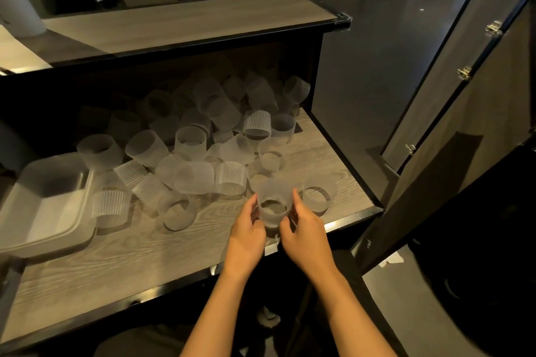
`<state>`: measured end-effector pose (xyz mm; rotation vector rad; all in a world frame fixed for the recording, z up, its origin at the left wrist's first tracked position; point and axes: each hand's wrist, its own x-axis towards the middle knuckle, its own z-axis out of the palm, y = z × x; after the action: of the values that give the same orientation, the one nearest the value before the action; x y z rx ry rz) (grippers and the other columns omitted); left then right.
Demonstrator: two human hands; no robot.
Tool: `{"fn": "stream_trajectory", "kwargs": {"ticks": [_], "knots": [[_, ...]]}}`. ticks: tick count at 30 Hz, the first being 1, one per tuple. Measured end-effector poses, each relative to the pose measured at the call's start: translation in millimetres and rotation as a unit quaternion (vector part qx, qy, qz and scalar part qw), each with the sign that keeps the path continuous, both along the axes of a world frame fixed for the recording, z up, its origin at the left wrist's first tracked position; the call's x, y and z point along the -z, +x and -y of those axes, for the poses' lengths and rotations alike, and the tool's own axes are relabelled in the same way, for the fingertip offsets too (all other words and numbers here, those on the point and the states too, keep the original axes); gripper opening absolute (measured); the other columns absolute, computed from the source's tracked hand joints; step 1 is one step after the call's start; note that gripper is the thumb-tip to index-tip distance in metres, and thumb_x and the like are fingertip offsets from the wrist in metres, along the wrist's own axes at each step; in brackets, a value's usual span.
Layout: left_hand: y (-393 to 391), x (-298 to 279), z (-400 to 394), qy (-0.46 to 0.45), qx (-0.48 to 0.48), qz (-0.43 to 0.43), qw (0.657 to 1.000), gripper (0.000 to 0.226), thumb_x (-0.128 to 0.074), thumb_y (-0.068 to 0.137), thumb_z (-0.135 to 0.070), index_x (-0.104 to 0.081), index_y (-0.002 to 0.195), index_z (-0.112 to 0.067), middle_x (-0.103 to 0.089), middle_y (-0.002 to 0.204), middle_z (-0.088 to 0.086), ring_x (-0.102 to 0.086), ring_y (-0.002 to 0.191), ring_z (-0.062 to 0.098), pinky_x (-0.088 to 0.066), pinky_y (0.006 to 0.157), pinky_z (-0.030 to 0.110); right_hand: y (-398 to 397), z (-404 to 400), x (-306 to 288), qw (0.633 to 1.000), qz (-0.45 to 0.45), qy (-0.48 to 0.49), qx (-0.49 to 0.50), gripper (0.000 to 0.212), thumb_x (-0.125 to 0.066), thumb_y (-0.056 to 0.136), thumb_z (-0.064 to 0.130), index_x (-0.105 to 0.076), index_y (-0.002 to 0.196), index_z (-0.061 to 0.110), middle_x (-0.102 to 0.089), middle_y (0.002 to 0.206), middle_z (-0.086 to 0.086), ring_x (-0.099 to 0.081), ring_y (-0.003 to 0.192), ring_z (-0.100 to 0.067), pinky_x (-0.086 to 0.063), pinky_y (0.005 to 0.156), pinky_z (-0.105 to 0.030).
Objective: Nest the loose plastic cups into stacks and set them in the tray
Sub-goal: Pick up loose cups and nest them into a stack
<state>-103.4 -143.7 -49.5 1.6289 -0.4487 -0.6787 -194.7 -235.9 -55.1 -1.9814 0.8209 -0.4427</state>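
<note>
Both hands hold one frosted plastic cup (272,206) between them, at the front right part of the wooden shelf (145,255). The left hand (246,236) grips the cup from its left side with curled fingers, and the right hand (304,232) grips it from the right side, the thumb laid up along the wall of the cup. The cup stands upright with its mouth up; whether its base touches the shelf I cannot tell. Just to the right of this cup stands another cup (317,197), near the right edge of the shelf. Behind the held cup lies a big heap of loose cups (203,148) — some smooth, some ribbed, many on their sides — which goes back into the dark rear of the shelf. One cup (178,213) stands alone to the left of the held cup, and a ribbed one (110,206) stands further left, close to the tray (43,229). The grey tray sits at the far left of the shelf, well apart from the held cup, and it looks blurred.
</note>
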Motion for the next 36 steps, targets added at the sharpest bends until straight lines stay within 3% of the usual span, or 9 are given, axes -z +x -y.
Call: {"fn": "stream_trajectory", "kwargs": {"ticks": [2,4,8,12,17,24,29,32,36], "knots": [[-5,-8,2,-0.039,-0.008,0.018,0.999,0.056,-0.047,0.094,0.004,-0.052,0.140,-0.027,-0.064,0.133,-0.009,-0.058,0.126,0.004,-0.045,0.112,0.037,-6,-1,-12,0.999,0.049,-0.006,0.022,0.066,-0.060,0.101,0.017,-0.032,0.159,0.027,-0.055,0.146,0.014,-0.049,0.132,0.006,-0.043,0.111,-0.021],[-9,-19,8,-0.087,-0.010,0.030,0.996,0.056,-0.044,0.096,0.014,-0.050,0.140,-0.020,-0.062,0.136,-0.005,-0.057,0.128,0.005,-0.045,0.111,0.032,-13,1,-26,0.993,0.100,-0.032,0.049,0.062,-0.059,0.101,0.014,-0.036,0.158,0.025,-0.049,0.149,0.018,-0.043,0.137,0.007,-0.037,0.112,-0.014],[-17,-35,29,-0.136,0.023,0.057,0.989,0.052,-0.039,0.099,0.014,-0.046,0.143,-0.014,-0.056,0.143,-0.003,-0.052,0.134,0.004,-0.042,0.113,0.027,-18,22,-37,0.984,0.137,-0.055,0.095,0.060,-0.058,0.103,0.017,-0.036,0.157,0.029,-0.043,0.153,0.022,-0.038,0.140,0.010,-0.034,0.112,-0.011],[-20,-37,47,-0.128,0.054,0.049,0.989,0.052,-0.040,0.101,0.008,-0.044,0.145,-0.020,-0.053,0.146,-0.008,-0.048,0.136,0.002,-0.042,0.114,0.029,-24,42,-37,0.979,0.143,-0.070,0.125,0.059,-0.060,0.101,0.011,-0.042,0.155,0.024,-0.043,0.146,0.026,-0.034,0.130,0.026,-0.030,0.104,0.000],[-24,-31,66,-0.108,0.076,0.048,0.990,0.056,-0.043,0.098,0.011,-0.046,0.143,-0.022,-0.056,0.141,-0.013,-0.049,0.135,0.001,-0.042,0.113,0.026,-30,55,-31,0.982,0.121,-0.063,0.130,0.057,-0.060,0.102,0.017,-0.041,0.155,0.027,-0.047,0.152,0.017,-0.038,0.141,0.006,-0.030,0.106,-0.001],[-26,-10,73,-0.033,0.084,0.054,0.994,0.054,-0.049,0.098,-0.002,-0.044,0.145,-0.027,-0.056,0.138,-0.014,-0.052,0.130,-0.001,-0.045,0.109,0.025,-37,62,-19,0.989,0.061,-0.039,0.126,0.052,-0.055,0.103,0.016,-0.044,0.154,0.023,-0.048,0.151,0.012,-0.033,0.132,0.013,-0.024,0.097,0.009],[-24,-1,75,0.110,0.112,0.072,0.985,0.063,-0.046,0.098,-0.010,-0.027,0.156,-0.025,-0.029,0.156,-0.005,-0.038,0.142,0.015,-0.036,0.118,0.037,-36,66,-5,0.994,-0.012,0.049,0.095,0.052,-0.047,0.105,0.017,-0.039,0.155,0.028,-0.049,0.149,0.010,-0.044,0.136,-0.006,-0.035,0.110,-0.022],[-28,-12,71,0.046,0.103,0.057,0.992,0.060,-0.048,0.095,-0.005,-0.040,0.147,-0.035,-0.051,0.145,-0.009,-0.048,0.136,0.007,-0.041,0.112,0.028,-35,58,-11,0.992,0.033,0.081,0.090,0.055,-0.048,0.102,0.011,-0.041,0.152,0.034,-0.054,0.133,0.023,-0.051,0.127,0.002,-0.040,0.105,-0.018],[-21,-36,56,-0.085,0.049,0.072,0.993,0.068,-0.039,0.094,0.012,-0.036,0.152,-0.024,-0.049,0.149,-0.010,-0.043,0.140,0.001,-0.036,0.116,0.028,-21,47,-25,0.990,0.119,0.052,0.051,0.067,-0.052,0.098,0.003,-0.038,0.154,0.038,-0.048,0.150,0.023,-0.042,0.139,0.005,-0.039,0.114,-0.025]]}}
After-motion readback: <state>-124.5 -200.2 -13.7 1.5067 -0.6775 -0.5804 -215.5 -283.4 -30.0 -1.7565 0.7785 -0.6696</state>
